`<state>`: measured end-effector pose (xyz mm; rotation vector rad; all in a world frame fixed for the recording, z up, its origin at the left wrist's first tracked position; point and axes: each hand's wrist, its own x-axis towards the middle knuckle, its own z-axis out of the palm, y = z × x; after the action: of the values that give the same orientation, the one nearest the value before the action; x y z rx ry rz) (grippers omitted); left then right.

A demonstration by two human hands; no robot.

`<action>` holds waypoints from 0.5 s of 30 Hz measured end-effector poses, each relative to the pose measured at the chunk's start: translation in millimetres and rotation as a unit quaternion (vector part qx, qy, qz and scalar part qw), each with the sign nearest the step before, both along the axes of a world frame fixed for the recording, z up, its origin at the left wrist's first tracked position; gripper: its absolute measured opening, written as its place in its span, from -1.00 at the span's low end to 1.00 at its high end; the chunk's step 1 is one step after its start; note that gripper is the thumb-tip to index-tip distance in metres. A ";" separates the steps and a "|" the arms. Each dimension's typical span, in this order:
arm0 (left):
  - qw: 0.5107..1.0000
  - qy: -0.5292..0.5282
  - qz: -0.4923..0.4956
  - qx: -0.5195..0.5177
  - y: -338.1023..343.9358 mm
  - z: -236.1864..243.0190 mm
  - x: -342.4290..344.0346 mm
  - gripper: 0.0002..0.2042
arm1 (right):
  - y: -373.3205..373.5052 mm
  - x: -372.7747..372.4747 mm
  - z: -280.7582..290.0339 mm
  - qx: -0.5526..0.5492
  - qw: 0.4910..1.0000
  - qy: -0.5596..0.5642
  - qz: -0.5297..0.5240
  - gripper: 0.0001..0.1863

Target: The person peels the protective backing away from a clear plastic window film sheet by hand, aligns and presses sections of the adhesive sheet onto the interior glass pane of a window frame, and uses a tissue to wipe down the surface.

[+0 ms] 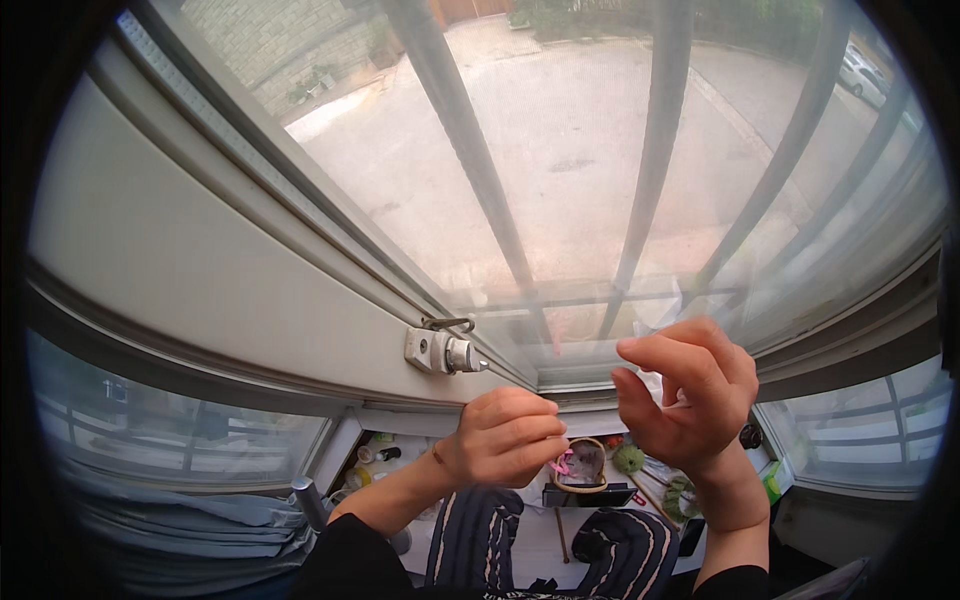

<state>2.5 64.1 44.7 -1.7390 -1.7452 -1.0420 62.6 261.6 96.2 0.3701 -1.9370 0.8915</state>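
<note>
Both hands sit close below the white metal window latch (444, 351): left hand (500, 436) loosely curled, right hand (690, 392) half open, both empty; the latch looks rigid, best gripped at its protruding knob.

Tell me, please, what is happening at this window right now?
A person stands at a window with both bare hands raised to its lower frame. The left hand is curled loosely just below the white window latch, not touching it. The right hand is lifted with bent fingers in front of the fine mesh screen, which has vertical bars behind it. Neither hand clearly holds anything. Small items clutter the sill below.
</note>
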 end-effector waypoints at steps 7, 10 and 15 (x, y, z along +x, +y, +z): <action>0.990 0.120 -0.065 -0.022 -11.5 10.1 -14.6 -0.89 | -8.8 -25.6 48.1 0.214 0.972 0.030 -0.091 -0.84; 0.984 0.162 -0.067 -0.016 -8.0 2.6 -17.2 -0.89 | -16.0 -20.6 53.0 0.278 0.948 -0.004 -0.157 -0.82; 0.978 0.186 -0.086 0.025 -3.8 1.0 -20.7 -0.92 | -27.0 -20.4 64.1 0.347 0.903 -0.014 -0.254 -0.81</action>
<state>-18.2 60.2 45.7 -1.9330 -1.3469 -0.7555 42.2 234.5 160.3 0.2303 -2.1835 -0.1548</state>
